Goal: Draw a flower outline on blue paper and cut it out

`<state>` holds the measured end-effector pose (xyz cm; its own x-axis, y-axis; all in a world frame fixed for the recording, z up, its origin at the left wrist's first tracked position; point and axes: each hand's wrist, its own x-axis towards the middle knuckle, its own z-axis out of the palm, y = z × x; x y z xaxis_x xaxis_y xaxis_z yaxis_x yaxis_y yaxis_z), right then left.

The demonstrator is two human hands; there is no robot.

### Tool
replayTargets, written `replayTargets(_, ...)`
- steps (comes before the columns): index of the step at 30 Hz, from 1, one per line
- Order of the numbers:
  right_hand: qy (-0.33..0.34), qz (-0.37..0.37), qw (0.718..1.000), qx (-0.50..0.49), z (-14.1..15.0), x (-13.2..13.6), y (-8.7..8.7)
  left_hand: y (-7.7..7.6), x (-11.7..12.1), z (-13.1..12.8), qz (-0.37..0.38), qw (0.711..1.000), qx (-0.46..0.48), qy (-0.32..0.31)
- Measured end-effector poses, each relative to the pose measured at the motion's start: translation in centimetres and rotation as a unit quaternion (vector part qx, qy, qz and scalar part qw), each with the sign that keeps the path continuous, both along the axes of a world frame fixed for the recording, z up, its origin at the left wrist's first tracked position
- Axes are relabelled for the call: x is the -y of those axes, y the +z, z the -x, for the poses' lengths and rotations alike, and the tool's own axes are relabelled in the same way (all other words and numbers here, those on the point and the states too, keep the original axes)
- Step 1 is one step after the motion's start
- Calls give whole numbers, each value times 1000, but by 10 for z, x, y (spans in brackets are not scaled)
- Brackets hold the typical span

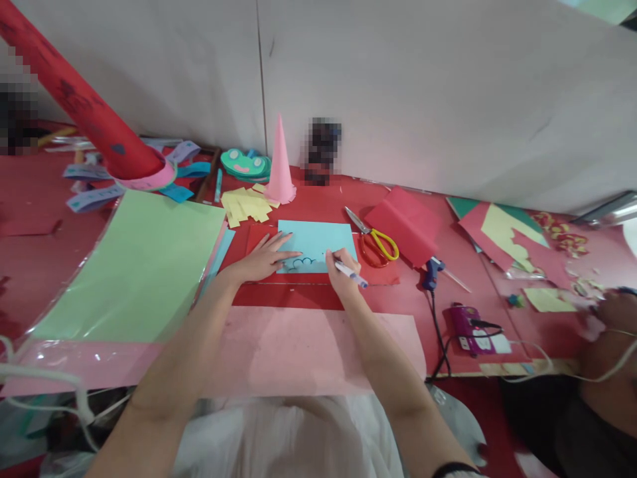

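A light blue sheet of paper (pixel 318 236) lies on red paper (pixel 303 292) in front of me. Dark scalloped lines are drawn on its lower left part. My left hand (pixel 269 255) rests flat on the sheet's left side, fingers spread. At the right side of the sheet, my right hand (pixel 342 267) grips a white marker (pixel 351 272) with its tip close to the paper. Just beyond that hand lie scissors (pixel 381 242) with yellow and red handles, blades pointing away to the left.
Behind the sheet stand a pink paper cone (pixel 281 166) and yellow paper strips (pixel 246 204). Light green sheets (pixel 139 265) lie left. To the right are a blue glue gun (pixel 432 272), a purple power box (pixel 470 328) with cords, and another person's arm (pixel 610 332).
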<state>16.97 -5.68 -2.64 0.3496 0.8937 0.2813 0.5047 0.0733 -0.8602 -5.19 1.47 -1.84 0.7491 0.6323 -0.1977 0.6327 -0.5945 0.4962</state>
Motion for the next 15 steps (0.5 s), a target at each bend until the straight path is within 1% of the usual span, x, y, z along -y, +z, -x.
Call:
replayTargets(1, 8, -7, 1000, -1, 1, 1, 1, 0, 0, 0, 1, 1000, -4, 0)
replayTargets(2, 30, 0, 999, -13, 2, 0, 2, 0, 0, 0, 1, 1000, -4, 0)
replayTargets(4, 93, 40, 994, -51, 2, -2, 4, -1, -1, 0, 0, 1000, 2, 1)
replayTargets(5, 107, 55, 990, -71, 1, -4, 5, -1, -1, 0, -1, 1000, 6, 1)
replayTargets(6, 108, 66, 988, -88, -1, -6, 5, -1, 0, 0, -1, 1000, 8, 1)
replayTargets(8, 89, 79, 987, -105, -3, -10, 5, -1, 0, 1, 1, 1000, 9, 3)
replayTargets(11, 57, 92, 989, -101, -5, -11, 1, -1, 0, 1, 6, 1000, 8, 5)
replayTargets(15, 56, 97, 989, -92, -5, -10, -3, -3, -2, 1, 4, 1000, 12, 4)
